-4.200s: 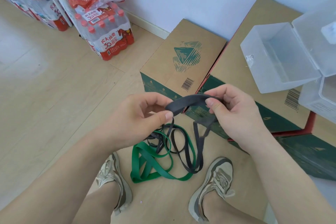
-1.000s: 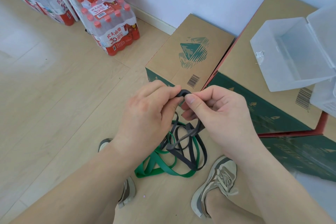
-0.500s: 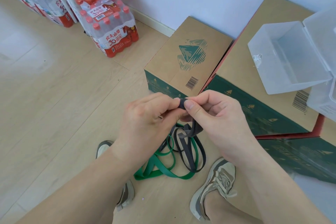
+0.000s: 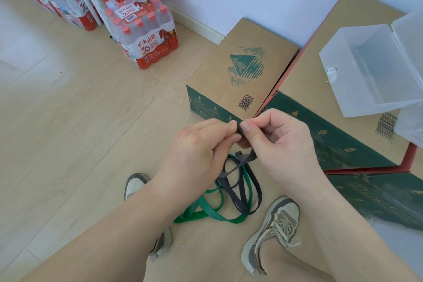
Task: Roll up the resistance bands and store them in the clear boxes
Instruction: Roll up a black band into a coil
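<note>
Both hands meet over the floor between my feet. My left hand point(image 4: 199, 151) and my right hand point(image 4: 279, 142) pinch the tightly rolled end of a dark grey resistance band point(image 4: 239, 128) between thumbs and fingertips. The rest of that band point(image 4: 235, 194) hangs down to the floor in loose loops. A green resistance band point(image 4: 206, 210) lies tangled with it on the floor. An open clear box point(image 4: 375, 71) stands empty on the cardboard carton at the right, its lid point(image 4: 409, 36) tipped back.
Two cardboard cartons stand ahead: a low one point(image 4: 242, 68) and a taller stack point(image 4: 325, 103) at the right. Part of a second clear box point(image 4: 409, 126) shows at the right edge. Shrink-wrapped packs of water bottles point(image 4: 142, 36) stand far left by the wall. My shoes point(image 4: 274, 231) flank the bands.
The hands have closed together: the grey band's end, held stretched between them earlier, is now a small roll pinched at the fingertips, and less band hangs below.
</note>
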The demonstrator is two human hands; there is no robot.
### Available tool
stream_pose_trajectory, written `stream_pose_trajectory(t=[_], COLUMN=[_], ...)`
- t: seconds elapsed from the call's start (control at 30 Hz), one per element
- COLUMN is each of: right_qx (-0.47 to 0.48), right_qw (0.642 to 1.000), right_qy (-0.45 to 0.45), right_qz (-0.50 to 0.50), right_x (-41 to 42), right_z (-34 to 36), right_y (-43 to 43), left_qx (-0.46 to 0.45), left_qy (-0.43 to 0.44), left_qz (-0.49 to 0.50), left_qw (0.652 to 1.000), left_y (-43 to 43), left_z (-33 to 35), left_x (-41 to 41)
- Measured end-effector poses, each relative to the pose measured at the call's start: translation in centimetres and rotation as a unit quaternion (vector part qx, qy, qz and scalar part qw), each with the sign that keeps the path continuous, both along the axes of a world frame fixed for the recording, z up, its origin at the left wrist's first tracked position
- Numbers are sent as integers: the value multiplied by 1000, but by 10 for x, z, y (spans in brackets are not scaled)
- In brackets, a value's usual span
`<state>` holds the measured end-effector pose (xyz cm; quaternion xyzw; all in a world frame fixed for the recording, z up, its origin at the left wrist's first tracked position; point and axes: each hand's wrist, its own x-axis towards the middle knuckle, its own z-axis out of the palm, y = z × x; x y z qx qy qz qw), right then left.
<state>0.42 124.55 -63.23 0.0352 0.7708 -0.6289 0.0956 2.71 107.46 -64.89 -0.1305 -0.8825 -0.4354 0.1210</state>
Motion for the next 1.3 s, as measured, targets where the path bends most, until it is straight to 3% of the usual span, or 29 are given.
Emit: stream_pose_trajectory(t=[0.23, 0.53, 0.77, 0.93, 1.3], right_qx=[-23, -93, 3, 10, -140], right_qw=[998, 994, 997, 995, 987], right_qy=[-50, -57, -21, -31, -71], right_qz=[30, 16, 75, 92, -14], right_x=[2, -1, -6, -3, 2], right_z=[12, 9, 4, 4, 12], right_y=[-3, 2, 9, 4, -10], left_qx=[-41, 6, -22, -56, -24], left_qy=[53, 41, -2, 13, 51], left_qz=[47, 35, -10, -25, 65], left_qw=[997, 999, 1000, 998, 996], left_y=[0, -1, -6, -6, -3], left_z=[-3, 4, 0, 0, 10], left_x=[-2, -4, -6, -6, -7])
